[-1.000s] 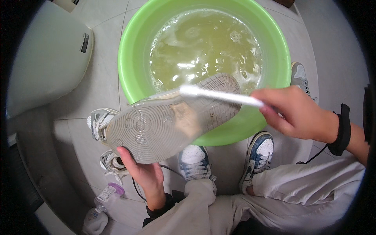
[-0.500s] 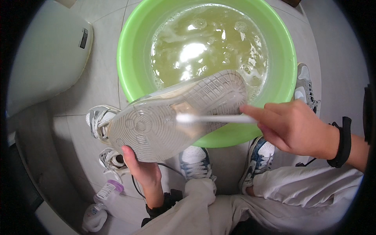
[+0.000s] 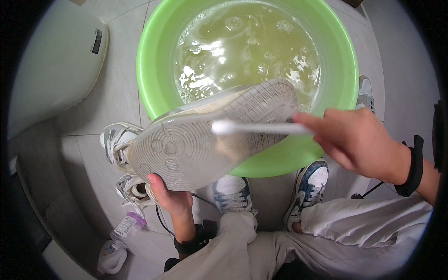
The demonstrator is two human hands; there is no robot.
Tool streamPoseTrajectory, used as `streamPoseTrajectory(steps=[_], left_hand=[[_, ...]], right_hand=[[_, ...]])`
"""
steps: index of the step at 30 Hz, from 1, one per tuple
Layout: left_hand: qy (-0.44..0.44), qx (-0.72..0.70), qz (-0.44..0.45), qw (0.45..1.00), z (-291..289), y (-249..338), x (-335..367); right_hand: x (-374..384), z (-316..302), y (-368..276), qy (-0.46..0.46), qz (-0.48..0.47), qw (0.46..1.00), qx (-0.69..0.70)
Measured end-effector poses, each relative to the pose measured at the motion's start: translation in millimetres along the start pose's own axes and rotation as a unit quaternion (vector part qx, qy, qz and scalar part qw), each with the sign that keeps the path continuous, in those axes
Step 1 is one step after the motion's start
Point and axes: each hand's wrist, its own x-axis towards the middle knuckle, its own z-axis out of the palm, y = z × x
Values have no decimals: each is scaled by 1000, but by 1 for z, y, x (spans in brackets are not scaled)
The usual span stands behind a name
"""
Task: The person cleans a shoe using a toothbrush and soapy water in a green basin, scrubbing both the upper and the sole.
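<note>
A pale sneaker (image 3: 175,149) is tilted with its ridged sole facing me, its heel end over the near side of a green basin (image 3: 154,70) of cloudy, bubbly water. My left hand (image 3: 172,196) grips it by the toe end, thumb on the sole and the other fingers hidden beneath. In my right hand (image 3: 357,142) is a white long-handled brush (image 3: 261,129), blurred by motion, its head over the middle of the sole. Whether the bristles touch the sole there, I cannot tell.
Grey-white sneakers (image 3: 120,142) stand on the tiles at left, another shoe (image 3: 366,93) right of the basin. A purple-capped clear bottle (image 3: 126,226) and a white jug (image 3: 112,258) are lower left. A white curved fixture (image 3: 60,60) fills the upper left. My shod feet (image 3: 232,193) are below the basin.
My right hand has moved slightly up and to the right, and the brush with it. The sneaker's heel end has shifted a little up and right in my left hand's grip.
</note>
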Motion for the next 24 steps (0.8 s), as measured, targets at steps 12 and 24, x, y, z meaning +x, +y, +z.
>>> streamPoseTrajectory(steps=[12, 24], left_hand=[[-31, -43, -3, 999, -12, -10, 7], [-70, -74, -14, 995, -7, -12, 13]], right_hand=[[-2, -1, -8, -78, 26, 985, 148], [6, -8, -16, -153, -13, 987, 48]])
